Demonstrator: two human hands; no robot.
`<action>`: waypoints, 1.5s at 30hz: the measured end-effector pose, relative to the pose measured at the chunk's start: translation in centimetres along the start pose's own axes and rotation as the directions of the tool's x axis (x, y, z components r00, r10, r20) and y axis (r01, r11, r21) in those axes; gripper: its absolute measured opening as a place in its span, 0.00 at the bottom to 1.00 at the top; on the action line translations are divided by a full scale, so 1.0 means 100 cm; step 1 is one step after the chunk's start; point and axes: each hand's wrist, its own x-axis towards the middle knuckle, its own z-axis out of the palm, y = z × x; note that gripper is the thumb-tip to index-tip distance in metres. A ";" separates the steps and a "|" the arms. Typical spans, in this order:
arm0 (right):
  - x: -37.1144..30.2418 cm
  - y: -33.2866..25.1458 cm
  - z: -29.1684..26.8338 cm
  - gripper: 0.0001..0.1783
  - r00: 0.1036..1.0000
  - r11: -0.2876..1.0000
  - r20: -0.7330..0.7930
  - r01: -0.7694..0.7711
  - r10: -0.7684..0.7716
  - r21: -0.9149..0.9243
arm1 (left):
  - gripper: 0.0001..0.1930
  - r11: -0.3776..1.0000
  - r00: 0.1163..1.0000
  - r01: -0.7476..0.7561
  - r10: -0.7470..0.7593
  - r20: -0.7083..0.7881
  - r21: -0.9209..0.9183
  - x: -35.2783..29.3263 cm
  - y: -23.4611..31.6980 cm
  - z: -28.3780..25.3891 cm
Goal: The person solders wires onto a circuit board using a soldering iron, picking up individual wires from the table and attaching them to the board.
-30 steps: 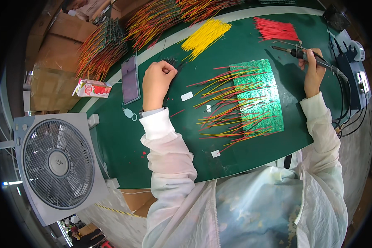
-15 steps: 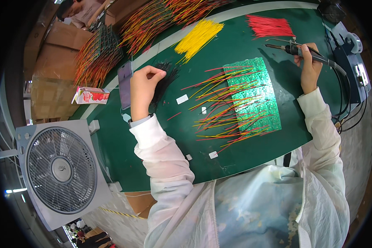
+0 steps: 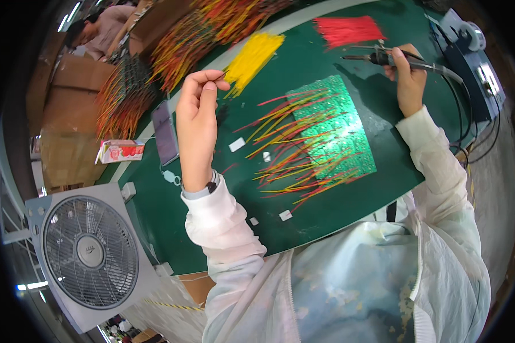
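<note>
Left hand (image 3: 197,114): fingertips pinched on a dark wire (image 3: 226,72); too light a pinch could let it slip.
Board (image 3: 357,140): right of the left hand, below and left of the right; a sweeping left sleeve could snag its loose wires (image 3: 292,188) and shift it.
Right hand (image 3: 409,77): wrapped round the iron (image 3: 381,58), tip toward the left hand; drifting forward could scorch the red pile (image 3: 349,31) near the tip.
Counts: left of the left hand, one fan (image 3: 90,250), one carton (image 3: 120,151), one phone (image 3: 165,134); right of it, four tags (image 3: 237,144), one yellow pile (image 3: 256,60), one board, one red pile, one iron; wires uncountable.
</note>
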 end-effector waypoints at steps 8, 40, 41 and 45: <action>-0.017 -0.006 -0.008 0.13 1.000 0.999 0.027 -0.003 0.002 0.049 | 0.03 0.927 0.960 -0.268 0.234 0.157 0.261 -0.028 0.008 0.091; -0.028 0.002 -0.027 0.16 0.997 0.990 0.078 -0.039 0.028 0.136 | 0.04 0.796 0.927 -0.375 0.312 0.210 0.475 -0.014 -0.046 0.137; -0.028 0.002 -0.027 0.16 0.996 0.990 0.078 -0.042 0.032 0.134 | 0.04 0.798 0.928 -0.371 0.311 0.203 0.475 -0.014 -0.046 0.137; -0.029 0.005 -0.027 0.15 0.987 0.991 0.154 0.024 -0.044 0.132 | 0.04 0.810 0.936 -0.351 0.292 0.195 0.471 -0.014 -0.049 0.136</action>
